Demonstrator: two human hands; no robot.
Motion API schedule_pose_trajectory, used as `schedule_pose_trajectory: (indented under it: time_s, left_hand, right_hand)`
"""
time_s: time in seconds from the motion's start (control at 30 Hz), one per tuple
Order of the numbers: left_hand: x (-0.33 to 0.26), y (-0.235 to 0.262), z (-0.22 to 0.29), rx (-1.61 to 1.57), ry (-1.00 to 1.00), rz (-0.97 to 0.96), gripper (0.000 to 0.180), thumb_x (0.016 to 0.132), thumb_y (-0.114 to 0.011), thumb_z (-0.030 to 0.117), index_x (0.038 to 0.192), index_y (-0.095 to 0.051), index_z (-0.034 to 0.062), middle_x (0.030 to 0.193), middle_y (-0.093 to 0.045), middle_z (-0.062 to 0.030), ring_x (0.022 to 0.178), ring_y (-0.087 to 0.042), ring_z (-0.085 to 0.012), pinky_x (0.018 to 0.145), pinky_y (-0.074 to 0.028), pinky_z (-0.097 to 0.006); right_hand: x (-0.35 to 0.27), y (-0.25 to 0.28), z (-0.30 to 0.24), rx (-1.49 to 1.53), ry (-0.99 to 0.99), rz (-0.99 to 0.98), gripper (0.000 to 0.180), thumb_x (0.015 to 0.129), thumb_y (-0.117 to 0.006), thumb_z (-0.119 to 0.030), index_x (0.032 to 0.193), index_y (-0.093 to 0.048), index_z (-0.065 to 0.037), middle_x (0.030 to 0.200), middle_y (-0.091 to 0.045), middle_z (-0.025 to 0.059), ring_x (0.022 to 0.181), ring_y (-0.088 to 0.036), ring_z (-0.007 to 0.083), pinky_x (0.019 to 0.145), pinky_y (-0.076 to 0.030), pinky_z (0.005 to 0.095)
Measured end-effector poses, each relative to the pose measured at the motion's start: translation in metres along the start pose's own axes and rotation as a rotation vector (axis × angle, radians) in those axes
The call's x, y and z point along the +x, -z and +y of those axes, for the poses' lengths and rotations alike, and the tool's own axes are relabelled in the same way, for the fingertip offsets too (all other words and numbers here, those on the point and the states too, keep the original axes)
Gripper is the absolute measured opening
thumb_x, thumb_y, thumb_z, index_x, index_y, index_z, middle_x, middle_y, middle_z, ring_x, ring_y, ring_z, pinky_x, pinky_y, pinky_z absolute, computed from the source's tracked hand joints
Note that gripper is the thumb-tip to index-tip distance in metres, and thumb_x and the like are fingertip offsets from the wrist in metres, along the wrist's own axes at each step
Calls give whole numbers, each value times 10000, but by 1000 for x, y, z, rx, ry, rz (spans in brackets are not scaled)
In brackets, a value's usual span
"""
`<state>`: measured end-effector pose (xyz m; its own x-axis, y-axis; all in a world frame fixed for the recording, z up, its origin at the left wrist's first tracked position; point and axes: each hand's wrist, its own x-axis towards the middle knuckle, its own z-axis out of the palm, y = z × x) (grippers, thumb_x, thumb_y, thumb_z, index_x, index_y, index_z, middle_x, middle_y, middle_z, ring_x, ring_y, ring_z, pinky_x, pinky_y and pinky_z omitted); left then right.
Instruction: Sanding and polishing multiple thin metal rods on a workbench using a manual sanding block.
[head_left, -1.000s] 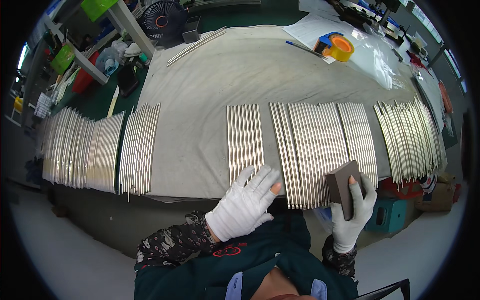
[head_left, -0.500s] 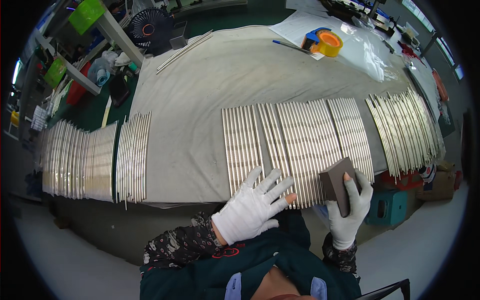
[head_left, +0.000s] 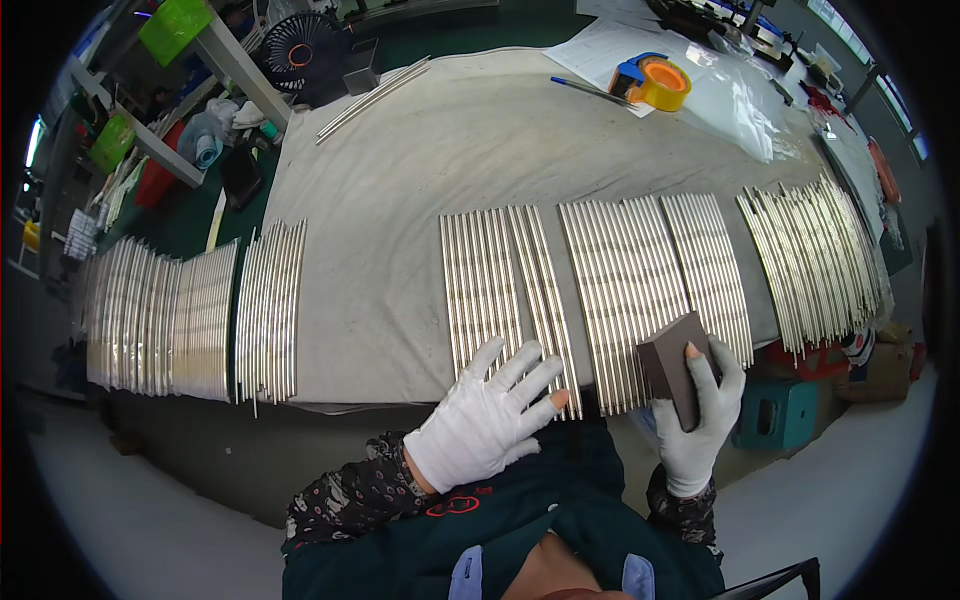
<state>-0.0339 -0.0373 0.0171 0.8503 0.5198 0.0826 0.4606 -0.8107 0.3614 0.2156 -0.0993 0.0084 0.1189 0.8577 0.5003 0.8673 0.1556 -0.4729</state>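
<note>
Thin shiny metal rods lie side by side in groups along the near edge of the cloth-covered table. My left hand (head_left: 482, 415), in a white glove with a bare fingertip, lies with fingers spread on the near ends of the left-middle rods (head_left: 480, 285). A gap separates these from the right-middle rods (head_left: 620, 280). My right hand (head_left: 700, 415), gloved likewise, grips a dark grey-brown rectangular block (head_left: 670, 365). The block is tilted over the near ends of the right-middle rods; whether it touches them I cannot tell.
More rods (head_left: 810, 265) lie at the right end, and further rods (head_left: 270, 310) at the left. Across the table are a tape dispenser (head_left: 650, 80), a pen (head_left: 590, 92), a plastic sheet (head_left: 735, 110), a black fan (head_left: 300, 55) and a few loose rods (head_left: 372, 98). A teal stool (head_left: 775, 415) stands below.
My left hand has moved left, sliding some rods with it, so a wider gap opens beside the right-middle rods. My right hand with the block stays almost in place.
</note>
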Motion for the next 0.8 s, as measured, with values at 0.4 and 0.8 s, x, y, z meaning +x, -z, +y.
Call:
schedule_pose_trajectory:
  time_s: [0.4, 0.8]
  left_hand:
    - [23, -7, -1, -61, -112, 15, 747, 682, -756, 407, 1280, -470, 63, 1401, -383, -174, 1298, -367, -351, 1060, -266, -552]
    - [27, -10, 0, -43, -127, 5, 725, 719, -716, 445, 1288, -483, 60, 1403, -387, -172, 1321, -341, -343, 1078, -242, -540]
  right_hand:
    - [2, -2, -6, -24, 34, -1, 602, 644, -700, -183, 1222, -556, -97, 1229, -472, 195, 1069, -473, 350, 901, -401, 442]
    - [16, -8, -19, -54, 97, -28, 618, 625, -717, -164, 1217, -553, -95, 1216, -473, 209, 1029, -481, 354, 876, -408, 441]
